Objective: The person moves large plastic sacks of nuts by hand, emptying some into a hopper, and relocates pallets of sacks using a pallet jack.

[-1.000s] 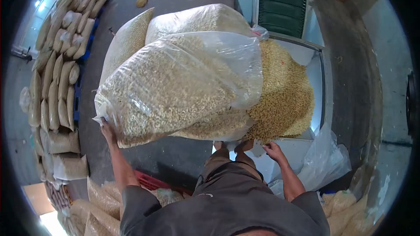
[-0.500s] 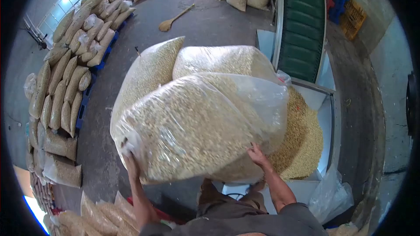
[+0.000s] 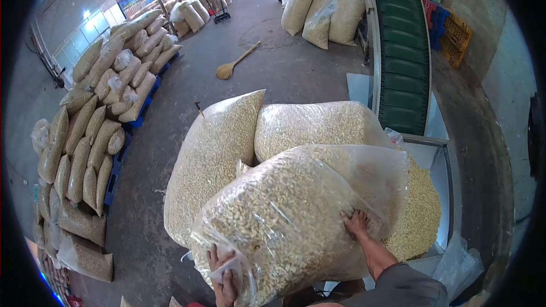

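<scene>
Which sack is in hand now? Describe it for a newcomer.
Follow the green conveyor down to the metal bin heaped with nuts. The clear sack leaning over that bin is it: unlike the two full sacks behind, the left hand and right hand are on it.

Left of left hand (image 3: 224, 276): bare floor (image 3: 142, 193) left open. Right of right hand (image 3: 356, 223): blocked by filled hopper (image 3: 439, 165). Ahead: blocked by held sack (image 3: 296, 222), two full sacks (image 3: 216, 159).

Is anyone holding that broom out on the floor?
No, the broom lies alone on the concrete floor, well away from the left hand and right hand, which are both on the clear sack.
</scene>
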`<action>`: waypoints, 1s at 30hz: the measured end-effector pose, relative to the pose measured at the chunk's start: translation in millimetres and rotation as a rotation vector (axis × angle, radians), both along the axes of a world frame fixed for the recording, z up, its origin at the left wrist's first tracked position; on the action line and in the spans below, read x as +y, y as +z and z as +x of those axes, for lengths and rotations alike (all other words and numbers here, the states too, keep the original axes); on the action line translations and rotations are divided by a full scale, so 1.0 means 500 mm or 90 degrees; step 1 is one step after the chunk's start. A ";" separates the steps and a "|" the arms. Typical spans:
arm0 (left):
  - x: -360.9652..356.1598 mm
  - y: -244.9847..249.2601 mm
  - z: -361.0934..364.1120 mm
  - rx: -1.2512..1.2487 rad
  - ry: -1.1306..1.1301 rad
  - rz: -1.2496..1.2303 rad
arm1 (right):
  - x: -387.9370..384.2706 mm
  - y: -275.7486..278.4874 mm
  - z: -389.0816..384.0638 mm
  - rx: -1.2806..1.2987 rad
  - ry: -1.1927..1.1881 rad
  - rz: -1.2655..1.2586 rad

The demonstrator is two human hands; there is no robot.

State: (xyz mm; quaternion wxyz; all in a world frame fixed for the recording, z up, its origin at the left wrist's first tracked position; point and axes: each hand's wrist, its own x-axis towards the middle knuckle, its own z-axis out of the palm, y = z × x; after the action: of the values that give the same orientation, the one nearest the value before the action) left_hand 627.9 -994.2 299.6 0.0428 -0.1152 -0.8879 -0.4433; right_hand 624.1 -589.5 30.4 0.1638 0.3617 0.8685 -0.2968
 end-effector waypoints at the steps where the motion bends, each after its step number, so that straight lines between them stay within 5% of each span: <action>1: -0.009 -0.034 0.002 -0.007 0.030 0.112 | -0.005 -0.008 -0.006 0.002 -0.003 0.053; 6: -0.056 -0.119 -0.004 0.032 0.136 0.523 | 0.030 -0.066 -0.003 0.156 0.070 0.147; 8: -0.081 -0.141 -0.005 0.065 0.108 0.532 | 0.050 -0.084 -0.007 0.199 0.109 0.147; 10: -0.077 -0.139 -0.002 0.075 0.177 0.756 | 0.067 -0.127 -0.005 0.292 0.139 0.108; 15: -0.115 -0.158 0.001 0.123 0.099 0.702 | 0.086 -0.064 0.021 0.272 0.054 -0.023; 17: -0.094 -0.117 0.001 0.129 -0.006 0.520 | 0.109 -0.037 0.042 0.404 0.041 -0.169; 21: -0.029 -0.069 0.033 0.161 0.103 0.459 | 0.098 0.090 0.090 0.384 0.029 -0.358; 24: -0.007 -0.061 0.071 0.191 0.172 0.448 | 0.115 0.075 0.100 0.446 0.007 -0.478; 27: 0.087 -0.025 0.149 0.230 0.150 0.361 | 0.190 0.182 0.084 0.341 -0.003 -0.347; 30: 0.189 0.050 0.207 0.144 0.200 0.387 | 0.225 0.161 0.066 0.293 0.045 -0.198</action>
State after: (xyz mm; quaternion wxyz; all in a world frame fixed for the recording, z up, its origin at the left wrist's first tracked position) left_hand 731.6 -899.9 324.5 0.2406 -0.0073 -0.7121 -0.6595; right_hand 657.0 -476.9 111.1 0.0262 0.2249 0.8390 -0.4948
